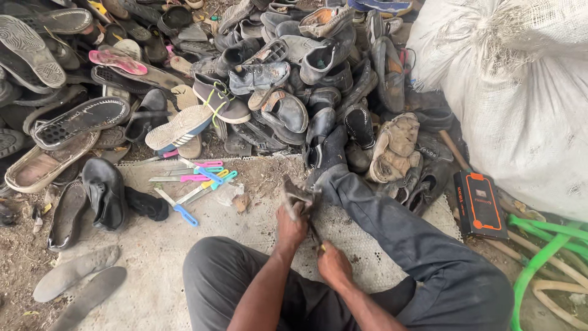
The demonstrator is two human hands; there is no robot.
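Far left: two loose insoles (76,283) are seen on the floor mat (153,257), w/ a black shoe (104,193) beside them. Centre-left: a cluster of knives w/ pink, blue and yellow handles (196,181) is laid on the mat, blades exposed, near the person's knee. Behind, a large pile of worn shoes (275,73) is stacked loosely.

Centre: left hand (291,225) is closed around a dark shoe piece (298,197), held upright just above the mat. Right hand (334,265) is clenched on a small tool handle (318,240), tip directed at the piece; blade itself not clearly visible.

Right: a black-and-orange device (479,204) rests by the white sack (520,92); green tubing (539,257) at far right.

Risks, as judged: tool could slip toward left hand, since the two are close and unprotected. Loose knives could be knocked by a leg.
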